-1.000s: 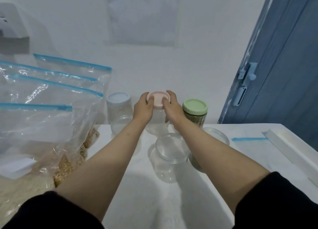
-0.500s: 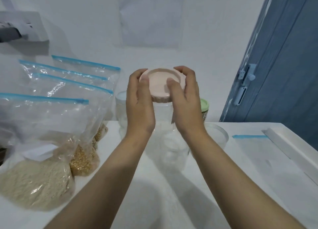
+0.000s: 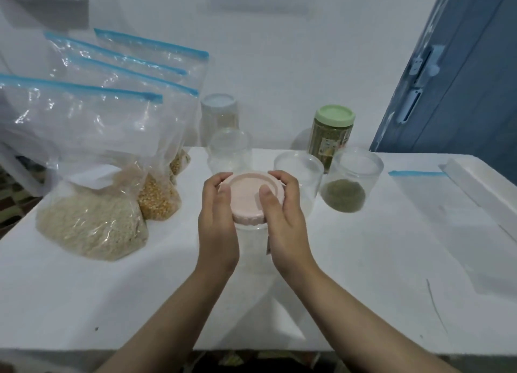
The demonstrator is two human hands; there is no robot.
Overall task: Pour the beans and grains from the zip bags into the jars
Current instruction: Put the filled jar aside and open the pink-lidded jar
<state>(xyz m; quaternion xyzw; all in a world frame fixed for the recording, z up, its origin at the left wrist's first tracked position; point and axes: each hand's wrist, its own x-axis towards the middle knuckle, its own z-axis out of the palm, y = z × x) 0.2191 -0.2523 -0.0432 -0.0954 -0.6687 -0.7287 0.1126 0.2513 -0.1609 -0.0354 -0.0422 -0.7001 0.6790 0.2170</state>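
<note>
Zip bags (image 3: pixel 92 154) left of jars (image 3: pixel 296 176)

Domestic setting, likely a home pantry corner. White table (image 3: pixel 363 260) pushed against a plain white wall (image 3: pixel 279 64). Left on the table: zip bags (image 3: pixel 92 154) of grain; at its back: plastic storage jars (image 3: pixel 333 133). Right of the table: blue door (image 3: pixel 461 78) with latch.

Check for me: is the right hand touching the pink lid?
Touching. In the head view, the right hand has its thumb lying on top of the pink lid and its fingers curled over the lid's far edge.
</note>
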